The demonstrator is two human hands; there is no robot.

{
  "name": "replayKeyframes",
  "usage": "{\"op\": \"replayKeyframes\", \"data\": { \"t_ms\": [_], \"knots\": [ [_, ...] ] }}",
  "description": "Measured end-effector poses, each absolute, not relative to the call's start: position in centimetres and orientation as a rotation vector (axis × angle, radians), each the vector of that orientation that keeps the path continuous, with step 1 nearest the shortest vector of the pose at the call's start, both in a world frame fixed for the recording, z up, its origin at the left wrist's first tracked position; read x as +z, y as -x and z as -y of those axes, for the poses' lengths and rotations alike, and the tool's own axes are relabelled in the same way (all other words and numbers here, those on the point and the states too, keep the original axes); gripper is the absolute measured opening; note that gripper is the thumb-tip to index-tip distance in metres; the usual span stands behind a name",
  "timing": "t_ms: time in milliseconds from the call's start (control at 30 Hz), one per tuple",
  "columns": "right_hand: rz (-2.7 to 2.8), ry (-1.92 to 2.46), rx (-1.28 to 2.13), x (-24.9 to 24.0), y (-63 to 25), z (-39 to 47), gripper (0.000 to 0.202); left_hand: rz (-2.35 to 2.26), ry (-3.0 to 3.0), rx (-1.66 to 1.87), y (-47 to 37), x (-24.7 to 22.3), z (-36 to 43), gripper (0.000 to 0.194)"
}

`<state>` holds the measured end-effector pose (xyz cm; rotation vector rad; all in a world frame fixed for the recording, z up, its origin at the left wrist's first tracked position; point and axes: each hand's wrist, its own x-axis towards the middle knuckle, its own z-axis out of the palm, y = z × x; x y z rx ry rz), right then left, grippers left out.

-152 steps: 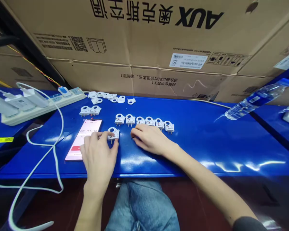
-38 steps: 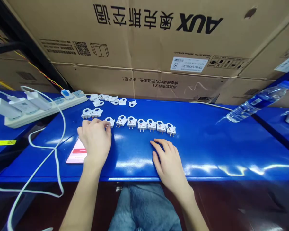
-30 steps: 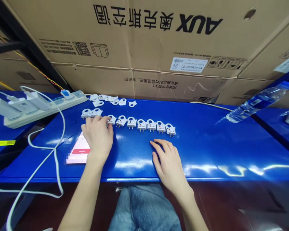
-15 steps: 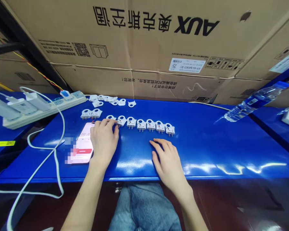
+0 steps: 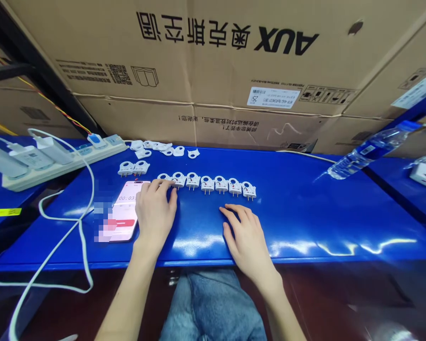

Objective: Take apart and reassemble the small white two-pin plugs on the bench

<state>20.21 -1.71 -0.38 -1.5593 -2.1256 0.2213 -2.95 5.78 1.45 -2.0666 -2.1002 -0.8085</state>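
One big carton (image 5: 213, 61) stands behind the blue table (image 5: 305, 208), with its print upside down, and its inside is hidden. One clear bottle (image 5: 371, 150) with a blue cap is at the far right of the table; how much liquid it contains, I cannot tell. On the left, the power strip (image 5: 88, 157) carries three white adapters (image 5: 31, 158) and, farther along, a blue and white connector (image 5: 97, 140).

Seven white plugs (image 5: 208, 184) make a row across the middle of the table, each with a ring at the top, and where their pins are seen, these point toward the person. Two more plugs (image 5: 141, 167) stay side by side behind the phone (image 5: 122, 210), and several loose covers (image 5: 178, 150) lie close to the carton.

The left hand (image 5: 156, 208) is at the left end of the row. Its fingers are bent and partly cover the first plug; the index fingertip is at the left edge of the second, with the thumb just below. Whether they grip it, I cannot tell. This hand also hides a part of the phone, which shows a timer. The right hand (image 5: 246, 232) rests on the table, its fingers released and loosely spread, the tips near the plugs but apart from them
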Motion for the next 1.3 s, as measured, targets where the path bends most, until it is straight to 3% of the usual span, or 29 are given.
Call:
{"op": "replayKeyframes", "data": {
  "t_ms": [200,400,767,867,967,1100,1167,1300],
  "knots": [
    [2.186,1.616,0.163,-0.3,-19.5,1.7,0.049,2.049,2.190,-0.963,1.7,0.6,-2.1,0.036],
    [2.296,1.622,0.184,-0.2,-18.9,1.5,0.069,1.869,2.417,-0.677,0.3,-1.8,1.2,0.058],
    [2.223,1.681,0.369,0.2,-18.1,1.6,0.072,1.899,2.461,-0.676,0.6,-2.3,1.0,0.061],
    [2.036,1.582,0.563,0.4,-18.8,1.8,0.066,2.067,2.517,-1.029,1.0,-1.2,1.2,0.062],
    [1.573,1.390,0.874,0.8,-19.1,2.1,0.066,2.366,2.350,-1.703,0.6,0.7,1.2,0.063],
    [0.860,0.964,1.286,1.2,-18.0,2.4,0.069,2.163,1.758,-3.189,-0.8,2.5,1.1,0.055],
    [0.659,0.846,1.396,1.1,-17.2,2.3,0.074,1.917,1.480,-3.704,-1.4,2.3,1.0,0.056],
    [0.574,0.858,1.437,0.7,-16.0,2.0,0.080,1.863,1.255,-3.894,-2.1,1.0,0.8,0.058]
  ]
}}
